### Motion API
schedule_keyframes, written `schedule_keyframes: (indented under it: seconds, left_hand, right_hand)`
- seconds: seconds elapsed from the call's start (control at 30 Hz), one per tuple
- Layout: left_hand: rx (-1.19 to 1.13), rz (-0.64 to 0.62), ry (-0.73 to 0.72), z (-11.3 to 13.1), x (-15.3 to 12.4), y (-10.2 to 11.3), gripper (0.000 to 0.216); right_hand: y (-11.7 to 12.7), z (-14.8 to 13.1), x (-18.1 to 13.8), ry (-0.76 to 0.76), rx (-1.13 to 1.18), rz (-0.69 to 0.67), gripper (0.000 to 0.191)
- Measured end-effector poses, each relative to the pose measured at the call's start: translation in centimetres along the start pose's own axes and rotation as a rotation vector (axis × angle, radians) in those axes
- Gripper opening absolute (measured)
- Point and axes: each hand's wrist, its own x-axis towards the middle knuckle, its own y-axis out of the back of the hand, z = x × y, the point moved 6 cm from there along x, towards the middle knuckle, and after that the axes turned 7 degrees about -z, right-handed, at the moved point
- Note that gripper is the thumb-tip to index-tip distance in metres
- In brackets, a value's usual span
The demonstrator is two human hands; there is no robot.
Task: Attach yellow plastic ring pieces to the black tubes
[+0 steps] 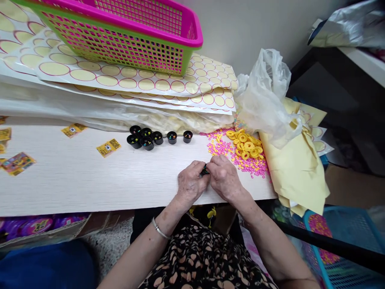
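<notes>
My left hand and my right hand meet over the front part of the table, with fingers closed around a small black cup. Only a sliver of that cup shows; fingers cover the rest. Just beyond my right hand lies a heap of yellow plastic rings. Tiny pink and yellow pieces are scattered around the rings. To the left, several small black cups stand upright in a loose cluster and row, with small coloured bits inside.
Printed yellow cards lie at the left. A pink and green basket rests on stacked sticker sheets along the back. A clear plastic bag and yellow paper occupy the right end. Below right is a blue basket.
</notes>
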Motion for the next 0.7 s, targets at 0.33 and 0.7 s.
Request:
schedule_keyframes:
  seconds: [0.33, 0.7]
  left_hand:
    - [0.016, -0.001, -0.009, 0.1, -0.1, 0.0, 0.01]
    - [0.002, -0.002, 0.015, 0.1, -0.1, 0.0, 0.013]
  right_hand:
    - [-0.2, 1.9, -0.4, -0.015, 0.521, 0.053, 0.014]
    - [-0.3, 3.6, -2.0, -0.143, 0.731, 0.253, 0.004]
